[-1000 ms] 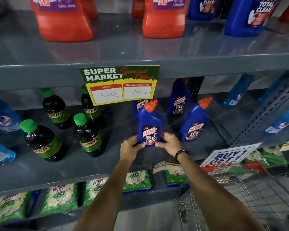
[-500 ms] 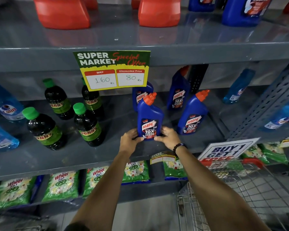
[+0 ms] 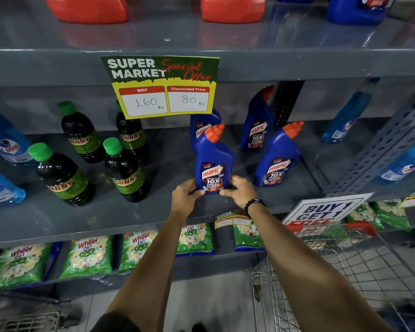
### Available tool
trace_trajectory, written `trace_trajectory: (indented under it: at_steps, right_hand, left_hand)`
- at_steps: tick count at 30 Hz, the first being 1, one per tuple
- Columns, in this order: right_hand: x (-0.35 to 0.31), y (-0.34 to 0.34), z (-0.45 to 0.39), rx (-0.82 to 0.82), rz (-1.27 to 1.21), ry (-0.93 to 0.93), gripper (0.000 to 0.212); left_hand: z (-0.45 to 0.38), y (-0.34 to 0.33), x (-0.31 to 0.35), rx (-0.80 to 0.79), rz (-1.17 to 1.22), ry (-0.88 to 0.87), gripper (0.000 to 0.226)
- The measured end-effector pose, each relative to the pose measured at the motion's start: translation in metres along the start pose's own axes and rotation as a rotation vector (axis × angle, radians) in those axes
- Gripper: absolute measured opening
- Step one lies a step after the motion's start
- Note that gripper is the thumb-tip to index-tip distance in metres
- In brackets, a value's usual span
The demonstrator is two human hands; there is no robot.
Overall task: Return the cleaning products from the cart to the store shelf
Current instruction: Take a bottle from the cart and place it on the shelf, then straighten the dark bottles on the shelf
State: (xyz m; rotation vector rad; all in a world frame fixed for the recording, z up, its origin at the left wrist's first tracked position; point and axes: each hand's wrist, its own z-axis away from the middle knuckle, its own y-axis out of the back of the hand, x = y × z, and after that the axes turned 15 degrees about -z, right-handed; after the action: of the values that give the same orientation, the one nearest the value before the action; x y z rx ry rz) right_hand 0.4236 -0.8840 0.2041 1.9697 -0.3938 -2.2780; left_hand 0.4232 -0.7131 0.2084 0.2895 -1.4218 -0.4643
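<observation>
A blue Harpic bottle [image 3: 213, 161] with an orange cap stands upright on the grey middle shelf [image 3: 153, 212]. My left hand [image 3: 186, 195] grips its base from the left and my right hand [image 3: 240, 189] grips it from the right. Three more Harpic bottles stand behind and to the right: one [image 3: 277, 161] close by, one [image 3: 258, 125] further back, one [image 3: 203, 123] partly hidden by the price sign. The wire cart [image 3: 345, 271] sits at the lower right, below my right forearm; what it holds is hidden.
Dark Sunny bottles with green caps [image 3: 125, 171] stand to the left on the same shelf, blue Colin bottles [image 3: 7, 144] at both ends. A Super Market price sign [image 3: 163, 87] hangs from the shelf above. Green Wheel packets [image 3: 86, 257] fill the lower shelf. Red jugs [image 3: 233, 8] stand on top.
The view shifted slightly; both hands stay on the base of the Harpic bottle, which stands in about the same spot on the shelf.
</observation>
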Motion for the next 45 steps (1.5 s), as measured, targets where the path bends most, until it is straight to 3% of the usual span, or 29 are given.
trace_trajectory:
  at_steps: [19,24,32,39,42,45]
  right_hand:
    - [-0.003,0.002,0.000,-0.038,-0.055,-0.060,0.052]
    - [-0.006,0.002,0.002,-0.042,-0.029,-0.086,0.059]
    - [-0.013,-0.020,0.034,0.282,0.247,-0.130,0.067]
    - [-0.040,-0.096,0.087,0.488,0.376,-0.217,0.048]
    - [-0.048,-0.142,0.100,0.427,0.387,-0.162,0.041]
    - [-0.058,-0.181,0.100,0.294,0.362,-0.082,0.048]
  left_hand:
    - [-0.001,0.001,-0.003,-0.007,0.017,0.011,0.048]
    - [0.003,0.005,-0.002,-0.022,0.024,0.048,0.063]
    - [0.035,0.048,-0.040,0.006,-0.547,-0.105,0.051]
    - [0.071,0.117,-0.082,-0.002,-0.686,-0.193,0.037]
    - [0.076,0.152,-0.098,0.044,-0.653,-0.159,0.035]
    - [0.072,0.180,-0.107,0.063,-0.625,-0.103,0.036]
